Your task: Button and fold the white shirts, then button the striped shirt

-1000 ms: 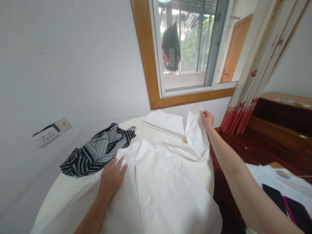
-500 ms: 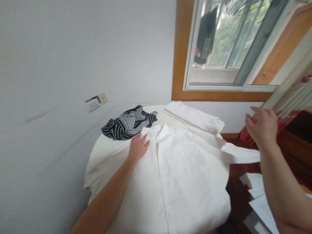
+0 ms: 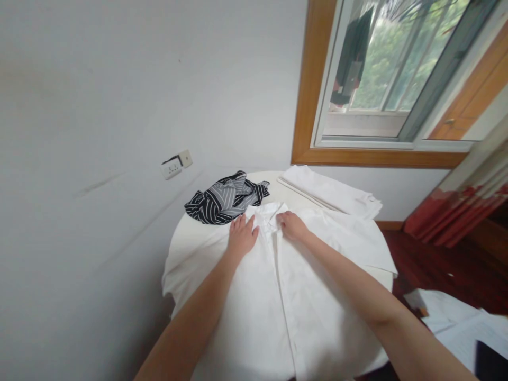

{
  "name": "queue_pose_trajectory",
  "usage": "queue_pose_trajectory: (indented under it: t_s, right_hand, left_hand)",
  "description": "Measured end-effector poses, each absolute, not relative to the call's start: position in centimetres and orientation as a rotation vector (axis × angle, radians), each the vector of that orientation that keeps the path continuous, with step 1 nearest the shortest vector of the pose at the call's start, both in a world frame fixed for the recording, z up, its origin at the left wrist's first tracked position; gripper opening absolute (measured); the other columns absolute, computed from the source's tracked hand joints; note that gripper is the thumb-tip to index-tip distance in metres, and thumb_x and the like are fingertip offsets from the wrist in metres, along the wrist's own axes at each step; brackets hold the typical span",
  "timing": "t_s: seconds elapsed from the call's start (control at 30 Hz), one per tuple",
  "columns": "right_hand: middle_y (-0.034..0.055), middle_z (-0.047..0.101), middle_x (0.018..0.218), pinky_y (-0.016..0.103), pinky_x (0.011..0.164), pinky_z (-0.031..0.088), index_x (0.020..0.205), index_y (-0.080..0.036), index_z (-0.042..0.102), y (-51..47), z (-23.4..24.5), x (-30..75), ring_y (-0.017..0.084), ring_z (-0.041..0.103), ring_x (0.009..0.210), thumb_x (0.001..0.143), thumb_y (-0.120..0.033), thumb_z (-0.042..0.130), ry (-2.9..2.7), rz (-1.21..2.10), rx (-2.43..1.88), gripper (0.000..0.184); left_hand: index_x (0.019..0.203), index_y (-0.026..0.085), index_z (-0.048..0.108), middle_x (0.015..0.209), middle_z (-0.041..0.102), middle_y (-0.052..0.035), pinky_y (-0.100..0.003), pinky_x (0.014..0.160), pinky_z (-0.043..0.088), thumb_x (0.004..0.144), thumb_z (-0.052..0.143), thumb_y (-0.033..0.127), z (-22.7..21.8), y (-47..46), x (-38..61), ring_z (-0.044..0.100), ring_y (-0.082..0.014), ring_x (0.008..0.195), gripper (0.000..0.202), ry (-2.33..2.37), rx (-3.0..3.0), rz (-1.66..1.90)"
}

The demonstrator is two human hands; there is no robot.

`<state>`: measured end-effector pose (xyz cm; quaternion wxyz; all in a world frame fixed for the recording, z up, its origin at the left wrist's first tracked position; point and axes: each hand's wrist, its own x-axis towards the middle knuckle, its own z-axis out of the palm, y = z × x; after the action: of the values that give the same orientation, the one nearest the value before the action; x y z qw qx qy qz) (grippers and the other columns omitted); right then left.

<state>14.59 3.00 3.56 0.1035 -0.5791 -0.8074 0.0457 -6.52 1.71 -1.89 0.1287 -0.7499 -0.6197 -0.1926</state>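
A white button-up shirt [image 3: 286, 296] lies spread front-up on a round white table [image 3: 178, 241]. My left hand [image 3: 241, 237] rests flat on the shirt just left of the collar [image 3: 266, 214], fingers stretched out. My right hand [image 3: 292, 226] lies on the shirt just right of the collar, fingers curled down onto the cloth by the placket. Both hands sit close together at the neck of the shirt.
A crumpled black-and-grey striped garment [image 3: 226, 198] lies at the table's far left. A folded white cloth [image 3: 331, 193] sits at the far right by the window [image 3: 397, 79]. A wall socket [image 3: 171, 167] is on the wall. Papers [image 3: 452, 325] lie lower right, a red-hemmed curtain [image 3: 468, 211] at right.
My right hand let go of the shirt sleeve it held up, swung back and came down at the collar beside my left hand. The sleeve now lies flat. The view shifted.
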Motion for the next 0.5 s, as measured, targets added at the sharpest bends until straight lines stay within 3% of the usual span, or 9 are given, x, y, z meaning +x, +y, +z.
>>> queue_pose_trajectory:
  t_s: [0.1, 0.2, 0.33, 0.5]
  right_hand:
    - [0.0112, 0.058, 0.116, 0.031, 0.092, 0.038, 0.124, -0.020, 0.057, 2.8, 1.5, 14.9, 0.022, 0.052, 0.108, 0.091, -0.019, 0.046, -2.260, 0.019, -1.645, 0.035]
    - [0.0118, 0.057, 0.114, 0.032, 0.093, 0.037, 0.124, -0.020, 0.056, 2.8, 0.7, 15.4, 0.023, 0.050, 0.105, 0.092, -0.024, 0.048, -2.202, -0.028, -1.549, 0.034]
    - [0.0100, 0.057, 0.108, 0.032, 0.092, 0.036, 0.132, -0.022, 0.052, 3.2, 0.5, 15.6, 0.022, 0.048, 0.102, 0.093, -0.020, 0.045, -2.312, -0.015, -1.374, 0.040]
    - [0.0081, 0.057, 0.105, 0.029, 0.089, 0.038, 0.138, -0.027, 0.047, 5.1, 1.1, 15.6, 0.019, 0.052, 0.097, 0.093, -0.017, 0.043, -2.450, 0.042, -1.417, 0.047]
  left_hand:
    - [0.140, 0.019, 0.043, 0.145, 0.042, -0.0168, -0.052, 0.110, 0.025, 0.092, 0.043, 0.038, -0.9, 1.5, -6.1, 0.036, -0.0330, 0.135, 0.052, -1.736, -2.161, -0.590]
    - [0.133, 0.020, 0.051, 0.144, 0.044, -0.0138, -0.052, 0.112, 0.021, 0.090, 0.046, 0.025, 1.1, 1.8, -5.1, 0.032, -0.0312, 0.137, 0.045, -1.567, -2.262, -0.596]
    - [0.114, 0.020, 0.064, 0.133, 0.053, -0.0133, -0.049, 0.107, 0.030, 0.087, 0.047, 0.017, 2.6, 2.8, -3.8, 0.039, -0.0304, 0.130, 0.033, -1.545, -2.335, -0.652]
    - [0.102, 0.023, 0.067, 0.128, 0.055, -0.0093, -0.045, 0.105, 0.036, 0.087, 0.051, 0.022, 0.8, 3.9, -4.0, 0.041, -0.0268, 0.126, 0.021, -1.615, -2.334, -0.742]
